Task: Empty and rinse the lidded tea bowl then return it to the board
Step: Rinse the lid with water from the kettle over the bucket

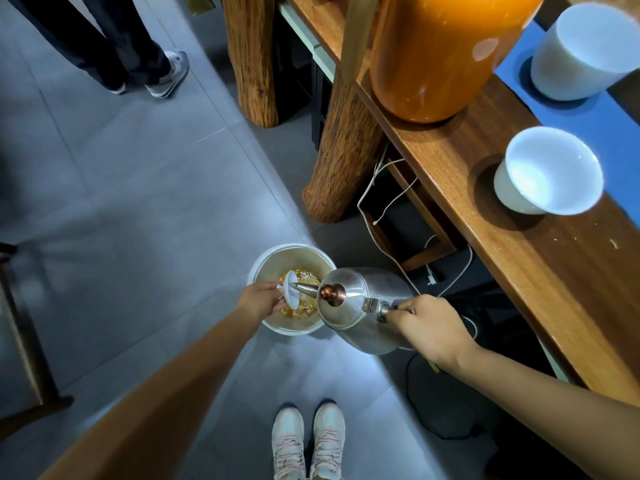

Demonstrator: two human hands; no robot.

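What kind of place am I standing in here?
Probably a tea room or tea-serving corner: a wooden table holds a white tea bowl, and a metal kettle pours over a waste bucket of spent leaves.

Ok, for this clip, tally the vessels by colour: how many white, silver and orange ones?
White: 4, namely the lid in the left hand, the waste bucket on the floor, the bowl and the cup on the table.
Silver: 1, the kettle in the right hand.
Orange: 1, the jar.
Total: 6
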